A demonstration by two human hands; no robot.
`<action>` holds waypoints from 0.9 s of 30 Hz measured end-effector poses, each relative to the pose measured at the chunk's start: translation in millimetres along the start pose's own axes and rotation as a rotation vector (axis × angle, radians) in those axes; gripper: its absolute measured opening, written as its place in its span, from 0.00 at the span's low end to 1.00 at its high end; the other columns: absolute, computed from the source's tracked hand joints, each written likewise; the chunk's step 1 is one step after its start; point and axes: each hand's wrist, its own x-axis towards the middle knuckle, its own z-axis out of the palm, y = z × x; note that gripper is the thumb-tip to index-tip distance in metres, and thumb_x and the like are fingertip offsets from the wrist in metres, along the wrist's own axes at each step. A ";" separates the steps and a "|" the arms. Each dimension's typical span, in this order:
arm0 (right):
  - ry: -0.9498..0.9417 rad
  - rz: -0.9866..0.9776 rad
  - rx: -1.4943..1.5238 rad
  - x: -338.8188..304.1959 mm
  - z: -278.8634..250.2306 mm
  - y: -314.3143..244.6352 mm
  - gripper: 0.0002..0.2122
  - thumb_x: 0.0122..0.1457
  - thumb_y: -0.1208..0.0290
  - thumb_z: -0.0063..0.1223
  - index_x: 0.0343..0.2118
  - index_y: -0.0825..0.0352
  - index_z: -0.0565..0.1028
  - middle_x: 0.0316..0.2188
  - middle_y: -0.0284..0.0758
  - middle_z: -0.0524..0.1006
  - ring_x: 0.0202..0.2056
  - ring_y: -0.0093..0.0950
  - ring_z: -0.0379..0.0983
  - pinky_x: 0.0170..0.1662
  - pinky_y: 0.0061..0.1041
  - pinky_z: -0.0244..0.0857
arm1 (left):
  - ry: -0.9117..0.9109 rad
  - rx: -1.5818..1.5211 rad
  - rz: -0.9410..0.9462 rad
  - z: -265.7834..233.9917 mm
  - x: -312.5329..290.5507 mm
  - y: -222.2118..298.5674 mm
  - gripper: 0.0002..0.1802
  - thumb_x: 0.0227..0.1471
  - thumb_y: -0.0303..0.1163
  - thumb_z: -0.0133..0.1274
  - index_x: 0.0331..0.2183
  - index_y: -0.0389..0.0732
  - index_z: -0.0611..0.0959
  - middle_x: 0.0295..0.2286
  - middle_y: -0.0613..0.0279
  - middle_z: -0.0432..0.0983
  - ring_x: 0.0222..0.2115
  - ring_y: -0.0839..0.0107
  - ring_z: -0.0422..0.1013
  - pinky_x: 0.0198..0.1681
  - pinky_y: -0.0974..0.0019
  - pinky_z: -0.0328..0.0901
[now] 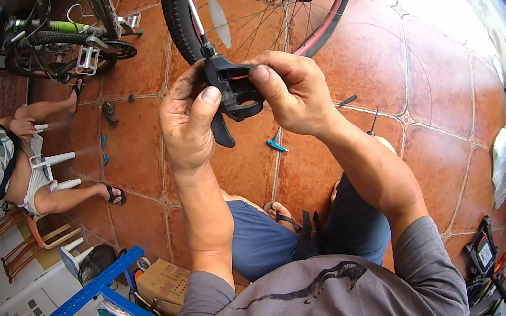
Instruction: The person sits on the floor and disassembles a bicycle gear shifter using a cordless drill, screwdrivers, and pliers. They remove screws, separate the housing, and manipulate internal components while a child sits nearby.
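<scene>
Between my two hands is a black bicycle shifter (232, 99) with a round clamp ring and a lever pointing down. A grey-white cable housing (191, 4) runs up from its top. My left hand (186, 125) grips the shifter's left side, thumb on the front and fingers behind. At its right side my right hand (295, 89) pinches with thumb and forefinger by a small red part; whether a thin cable end lies in that pinch I cannot tell. Just beyond my hands stands a bicycle wheel (320, 40) with a black tyre and red rim.
A teal-handled tool (276, 144) lies on the tiled floor below my hands, with a dark tool (347, 102) to the right. At left, another person (10, 155) sits on a white stool beside a second bicycle (69, 45). A blue metal frame (78, 302) and cardboard box (162, 283) stand lower left.
</scene>
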 end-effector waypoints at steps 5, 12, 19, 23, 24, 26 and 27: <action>-0.035 0.015 0.162 -0.5 4.0 1.6 0.12 0.61 0.66 0.54 0.38 0.72 0.77 0.22 0.34 0.76 0.23 0.17 0.70 0.26 0.19 0.65 | 0.022 -0.003 0.014 -1.4 -0.7 0.9 0.22 0.52 0.26 0.51 0.49 0.27 0.73 0.43 0.51 0.75 0.44 0.68 0.72 0.51 0.65 0.66; -0.136 0.191 0.108 4.9 -1.3 -11.6 0.13 0.62 0.68 0.51 0.42 0.74 0.74 0.31 0.31 0.77 0.31 0.16 0.71 0.35 0.17 0.67 | 0.024 0.016 -0.001 0.2 -2.1 4.4 0.22 0.53 0.23 0.48 0.51 0.28 0.71 0.43 0.53 0.74 0.43 0.70 0.71 0.50 0.67 0.66; -0.117 0.283 -0.125 17.3 2.6 -25.7 0.12 0.55 0.75 0.58 0.41 0.74 0.75 0.30 0.33 0.78 0.31 0.17 0.74 0.34 0.17 0.69 | 0.043 0.128 0.126 10.2 4.7 -10.7 0.19 0.58 0.25 0.52 0.50 0.30 0.71 0.40 0.59 0.75 0.40 0.75 0.71 0.44 0.71 0.68; -0.053 0.142 -0.091 17.0 5.5 -14.7 0.10 0.56 0.75 0.57 0.39 0.74 0.76 0.25 0.33 0.78 0.27 0.16 0.73 0.29 0.16 0.67 | 0.067 0.109 0.165 17.4 3.1 -7.1 0.19 0.57 0.26 0.52 0.50 0.30 0.71 0.38 0.59 0.76 0.38 0.75 0.72 0.44 0.70 0.69; -0.041 0.097 -0.113 16.6 4.3 -15.8 0.09 0.56 0.76 0.56 0.39 0.74 0.77 0.24 0.33 0.78 0.26 0.16 0.72 0.28 0.16 0.67 | 0.070 0.100 0.178 17.2 2.6 -7.2 0.19 0.57 0.26 0.52 0.49 0.30 0.72 0.38 0.59 0.76 0.38 0.75 0.73 0.43 0.70 0.69; -0.019 -0.010 -0.194 16.4 1.8 -21.2 0.07 0.57 0.77 0.55 0.36 0.75 0.77 0.20 0.33 0.77 0.23 0.16 0.72 0.26 0.17 0.67 | 0.083 0.101 0.198 16.2 1.9 -9.0 0.18 0.57 0.27 0.53 0.48 0.31 0.73 0.39 0.59 0.76 0.38 0.75 0.73 0.43 0.72 0.69; 0.007 0.001 -0.175 16.0 3.1 -19.6 0.08 0.56 0.76 0.55 0.36 0.74 0.78 0.21 0.37 0.78 0.23 0.21 0.74 0.26 0.20 0.67 | 0.090 0.102 0.209 15.5 1.4 -10.4 0.18 0.56 0.27 0.53 0.48 0.31 0.74 0.39 0.59 0.76 0.37 0.76 0.72 0.43 0.72 0.68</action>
